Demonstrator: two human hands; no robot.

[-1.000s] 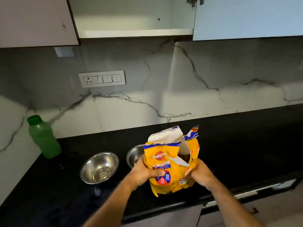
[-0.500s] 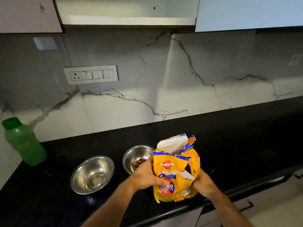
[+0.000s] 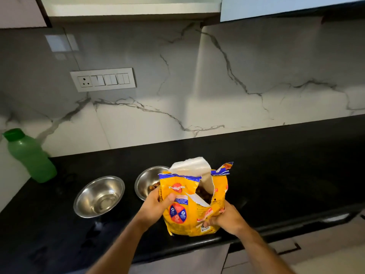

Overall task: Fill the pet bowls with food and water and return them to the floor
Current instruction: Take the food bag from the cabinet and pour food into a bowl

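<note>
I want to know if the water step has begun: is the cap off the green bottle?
No, the green bottle stands at the back left of the counter with its cap on, untouched by either hand.

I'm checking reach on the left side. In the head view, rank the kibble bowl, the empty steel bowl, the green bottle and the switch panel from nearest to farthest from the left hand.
1. Kibble bowl, just behind the left hand.
2. Empty steel bowl, to its left.
3. Green bottle, far left by the wall.
4. Switch panel, up on the backsplash.
</note>
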